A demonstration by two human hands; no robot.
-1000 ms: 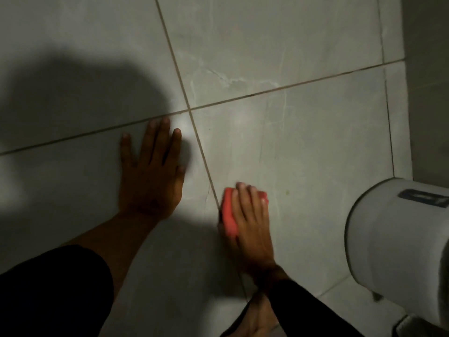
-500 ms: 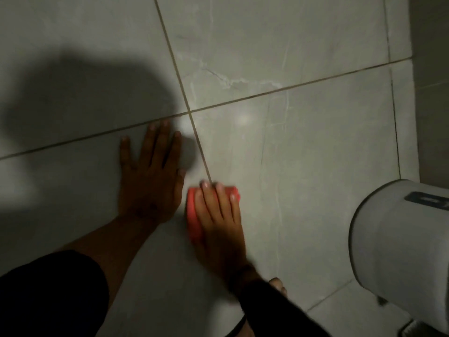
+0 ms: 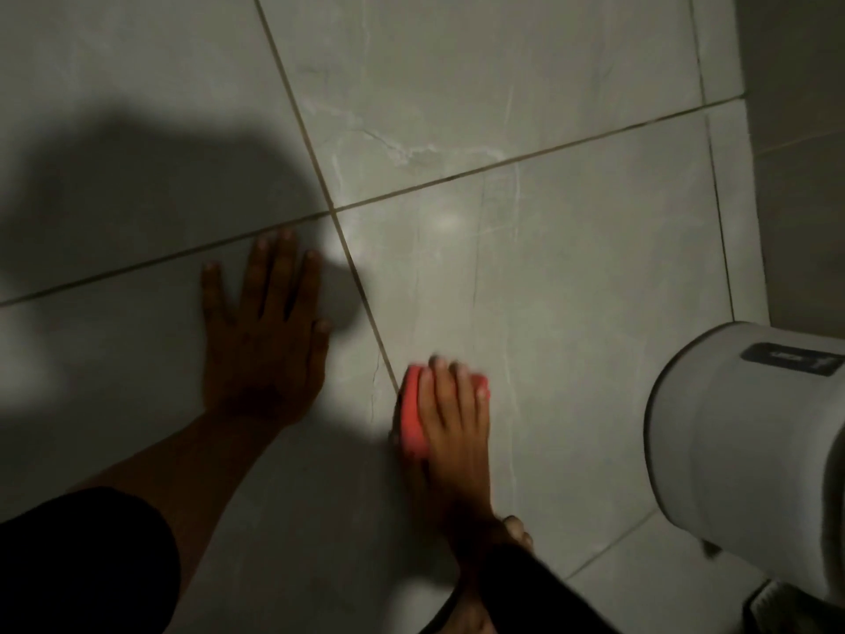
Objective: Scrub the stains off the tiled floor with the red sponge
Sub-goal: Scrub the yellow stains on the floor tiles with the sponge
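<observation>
Nearest, the right hand presses the red sponge flat under closed fingers, just right of the diagonal grout line on the tiled floor; scrubbing looks midway. The left hand lies open, palm down, bracing. Next strokes need steady downward pressure. A white cylindrical container crowds the right; open tile lies ahead.

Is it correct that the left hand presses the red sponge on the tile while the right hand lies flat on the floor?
No, swapped. In the head view the right hand presses the red sponge; the left hand lies flat on the floor.
</observation>
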